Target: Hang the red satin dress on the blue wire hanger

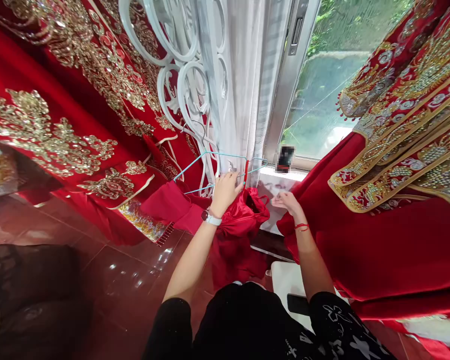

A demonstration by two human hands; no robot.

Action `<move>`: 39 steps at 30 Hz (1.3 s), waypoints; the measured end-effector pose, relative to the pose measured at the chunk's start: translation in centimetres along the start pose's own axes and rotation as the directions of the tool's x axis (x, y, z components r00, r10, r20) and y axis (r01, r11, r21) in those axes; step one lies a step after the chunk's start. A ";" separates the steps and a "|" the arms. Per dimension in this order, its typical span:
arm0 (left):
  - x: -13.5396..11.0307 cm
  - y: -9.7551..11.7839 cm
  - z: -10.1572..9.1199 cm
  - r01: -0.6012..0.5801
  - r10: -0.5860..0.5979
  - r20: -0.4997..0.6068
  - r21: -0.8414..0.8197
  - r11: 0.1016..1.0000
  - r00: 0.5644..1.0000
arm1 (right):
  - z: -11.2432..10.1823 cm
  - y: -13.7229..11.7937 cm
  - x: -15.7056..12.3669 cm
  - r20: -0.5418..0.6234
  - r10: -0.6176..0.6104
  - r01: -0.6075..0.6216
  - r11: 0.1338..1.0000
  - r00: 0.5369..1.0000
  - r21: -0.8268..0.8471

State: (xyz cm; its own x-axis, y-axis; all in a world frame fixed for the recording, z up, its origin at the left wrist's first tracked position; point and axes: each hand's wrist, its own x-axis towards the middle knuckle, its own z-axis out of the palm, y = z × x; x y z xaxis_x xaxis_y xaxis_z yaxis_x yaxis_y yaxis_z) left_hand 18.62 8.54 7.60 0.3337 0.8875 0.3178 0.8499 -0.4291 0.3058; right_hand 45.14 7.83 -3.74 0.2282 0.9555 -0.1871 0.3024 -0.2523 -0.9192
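The left hand (225,194) has its fingers closed on a thin light-blue wire hanger (225,155), just above a shiny red satin garment (243,217). The right hand (288,204) stays open, the fingers together and straight, very near the satin but not touching it. Beside them hangs a red robe with gold embroidery (60,135).

At centre we see a light-blue wire hanger (210,157) and a glossy red satin garment (243,220), with a sheer white curtain (236,85) above. Upper left, a red gown (22,65) carries gold sequinned florals; at right, a red robe (397,250) shows gold-edged bands of white-and-gold beaded scrolls.
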 end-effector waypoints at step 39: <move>-0.5 2.4 1.9 0.139 -0.146 -0.063 -0.111 0.984 0.987 | 7.5 4.3 -3.9 -0.015 -0.004 -0.001 0.951 1.000 -0.310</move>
State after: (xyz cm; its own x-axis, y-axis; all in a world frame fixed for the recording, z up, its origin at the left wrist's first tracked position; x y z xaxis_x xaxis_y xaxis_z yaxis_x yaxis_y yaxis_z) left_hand 21.27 7.44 6.46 0.1794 0.9285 0.3252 0.8376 -0.3176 0.4444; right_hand 38.61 4.21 -9.58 0.2414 0.9539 -0.1782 0.5745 -0.2885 -0.7660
